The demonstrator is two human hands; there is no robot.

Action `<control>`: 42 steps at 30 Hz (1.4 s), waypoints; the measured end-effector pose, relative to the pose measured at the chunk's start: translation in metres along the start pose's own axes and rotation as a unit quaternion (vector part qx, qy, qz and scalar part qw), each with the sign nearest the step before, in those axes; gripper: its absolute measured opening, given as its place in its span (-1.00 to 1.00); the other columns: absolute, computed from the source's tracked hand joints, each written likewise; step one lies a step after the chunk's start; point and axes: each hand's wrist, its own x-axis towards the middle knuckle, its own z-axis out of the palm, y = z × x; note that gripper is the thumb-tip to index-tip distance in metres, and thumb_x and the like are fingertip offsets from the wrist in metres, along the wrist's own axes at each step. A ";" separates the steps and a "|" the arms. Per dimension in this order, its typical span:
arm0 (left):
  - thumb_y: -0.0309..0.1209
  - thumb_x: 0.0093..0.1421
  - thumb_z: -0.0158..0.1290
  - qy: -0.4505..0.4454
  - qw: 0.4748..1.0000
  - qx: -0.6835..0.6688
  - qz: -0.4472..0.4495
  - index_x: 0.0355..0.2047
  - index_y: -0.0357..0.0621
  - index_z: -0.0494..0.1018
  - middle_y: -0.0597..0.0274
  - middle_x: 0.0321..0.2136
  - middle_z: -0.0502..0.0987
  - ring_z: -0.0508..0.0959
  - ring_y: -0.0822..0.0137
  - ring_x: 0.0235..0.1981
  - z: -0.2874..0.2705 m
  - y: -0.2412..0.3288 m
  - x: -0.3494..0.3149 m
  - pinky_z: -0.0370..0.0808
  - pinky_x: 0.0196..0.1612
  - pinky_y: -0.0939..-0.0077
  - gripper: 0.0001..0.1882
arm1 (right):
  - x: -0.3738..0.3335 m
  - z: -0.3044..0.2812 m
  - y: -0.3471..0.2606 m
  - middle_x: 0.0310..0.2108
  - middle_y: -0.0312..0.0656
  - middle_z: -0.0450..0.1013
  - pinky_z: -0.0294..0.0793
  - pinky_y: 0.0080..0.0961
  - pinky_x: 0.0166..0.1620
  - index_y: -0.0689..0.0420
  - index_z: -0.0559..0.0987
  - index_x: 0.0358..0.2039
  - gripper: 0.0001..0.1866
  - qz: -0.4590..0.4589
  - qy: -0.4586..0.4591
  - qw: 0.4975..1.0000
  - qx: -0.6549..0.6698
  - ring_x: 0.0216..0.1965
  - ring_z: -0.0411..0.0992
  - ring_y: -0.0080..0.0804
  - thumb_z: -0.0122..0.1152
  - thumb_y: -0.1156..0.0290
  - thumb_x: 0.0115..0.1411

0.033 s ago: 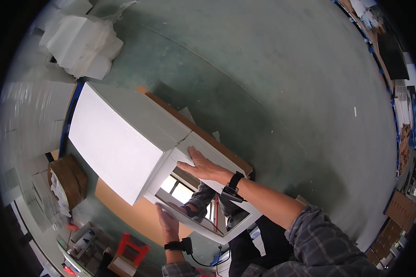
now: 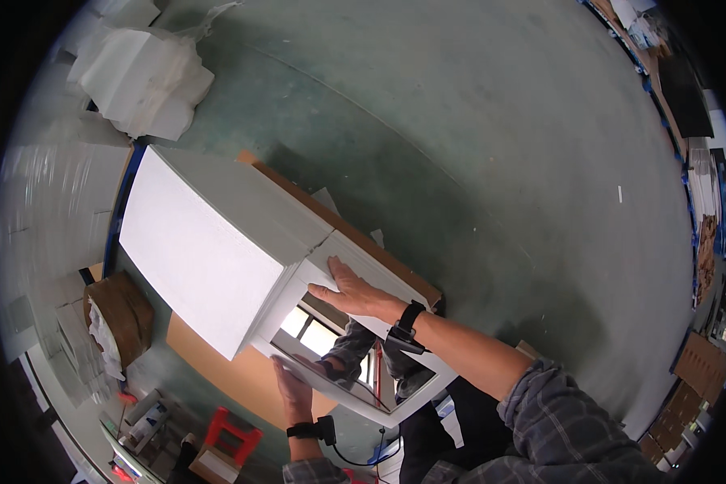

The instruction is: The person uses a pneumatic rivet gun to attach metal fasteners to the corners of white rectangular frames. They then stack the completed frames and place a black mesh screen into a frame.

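Note:
In front of me sits a mirror with a white rectangular frame [image 2: 367,407], its glass reflecting a window and my sleeve. At its near-left long edge, my left hand [image 2: 293,391] grips the frame from the side; the fingers beneath are hidden. My right hand [image 2: 355,292] lies on the upper right part of the frame, fingers stretched out and thumb apart over the glass. Right beyond the mirror, and meeting its far end, stands a large white box-like stack [image 2: 202,234] with a smooth white top. Both wrists wear black straps with small devices.
Brown cardboard [image 2: 218,359] lies beneath the white stack. To the left are a brown paper-like bundle [image 2: 121,319] and a red stool [image 2: 232,436]. White wrapped packages [image 2: 145,81] stand far left. A black cable [image 2: 355,462] hangs near my left wrist. Boxes [image 2: 702,363] line the right edge.

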 end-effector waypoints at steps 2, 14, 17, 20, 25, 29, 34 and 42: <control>0.18 0.47 -0.24 -0.013 1.000 0.002 -0.002 0.03 -0.21 0.38 0.14 -0.20 0.51 0.52 0.25 -0.20 -0.014 -0.002 0.003 0.49 -0.10 0.35 -0.37 | -0.001 0.005 0.000 0.42 0.53 -0.16 -0.14 0.25 0.44 0.55 -0.14 0.41 0.28 -0.014 0.007 1.000 0.000 0.48 -0.22 0.41 -0.20 -0.52 0.24; 0.10 0.46 -0.21 0.007 0.997 -0.006 -0.075 0.32 -0.14 0.26 0.19 0.20 0.42 0.43 0.26 0.19 -0.029 -0.104 -0.055 0.40 0.25 0.25 -0.35 | -0.153 -0.072 0.069 0.46 0.20 0.00 -0.04 -0.22 0.49 0.27 0.08 0.46 0.09 0.139 0.005 0.975 0.175 0.52 -0.08 -0.03 -0.41 -0.50 0.33; 0.19 0.42 -0.23 0.104 0.970 -0.082 -0.202 0.35 -0.17 0.22 0.15 0.24 0.40 0.43 0.22 0.19 -0.022 -0.134 -0.078 0.38 0.27 0.19 -0.24 | -0.181 -0.067 0.103 0.44 0.19 0.04 -0.02 -0.21 0.47 0.29 0.06 0.46 0.11 0.168 -0.077 0.953 0.238 0.52 -0.07 -0.07 -0.46 -0.51 0.33; 0.31 0.35 -0.23 0.102 0.972 -0.049 -0.207 0.36 -0.25 0.18 0.02 0.24 0.39 0.42 0.17 0.21 -0.050 -0.162 -0.083 0.36 0.29 0.16 -0.09 | -0.202 -0.035 0.109 0.23 0.17 0.24 0.04 -0.25 0.44 0.29 0.27 0.19 -0.04 0.163 -0.001 0.970 0.179 0.41 0.10 -0.09 -0.52 -0.46 0.37; 0.34 0.32 -0.24 0.012 0.961 -0.156 -0.227 0.37 -0.29 0.17 -0.05 0.27 0.34 0.38 0.12 0.26 -0.075 -0.175 -0.076 0.31 0.33 0.14 -0.05 | -0.196 0.004 0.168 -0.06 0.13 0.28 0.28 -0.13 0.14 0.23 0.26 -0.01 -0.24 0.034 0.057 0.997 0.029 0.07 0.30 -0.04 -0.52 -0.32 0.46; 0.31 0.34 -0.25 0.036 0.964 -0.160 -0.207 0.36 -0.25 0.18 -0.01 0.27 0.35 0.42 0.12 0.22 -0.060 -0.177 -0.075 0.36 0.30 0.14 -0.09 | -0.192 0.012 0.179 -0.03 0.15 0.26 0.28 -0.09 0.09 0.24 0.26 0.06 -0.24 0.031 0.093 0.995 0.027 0.05 0.29 -0.02 -0.51 -0.30 0.47; 0.28 0.38 -0.27 0.117 0.953 -0.138 -0.243 0.27 -0.10 0.34 0.09 0.07 0.57 0.65 0.14 -0.09 -0.062 -0.174 -0.066 0.60 0.00 0.13 -0.22 | -0.203 -0.030 0.172 0.32 0.18 0.12 0.11 -0.16 0.40 0.25 0.11 0.36 -0.15 0.110 0.088 0.977 0.157 0.42 0.05 -0.02 -0.51 -0.30 0.46; 0.29 0.38 -0.28 -0.007 0.951 -0.215 -0.223 0.27 -0.13 0.34 0.05 0.04 0.58 0.68 0.12 -0.25 -0.143 -0.240 -0.040 0.67 -0.10 0.16 -0.20 | -0.188 -0.010 0.214 0.47 0.23 -0.06 -0.08 -0.30 0.49 0.44 -0.02 0.43 -0.14 0.232 0.051 0.960 0.148 0.52 -0.12 -0.01 -0.42 -0.15 0.50</control>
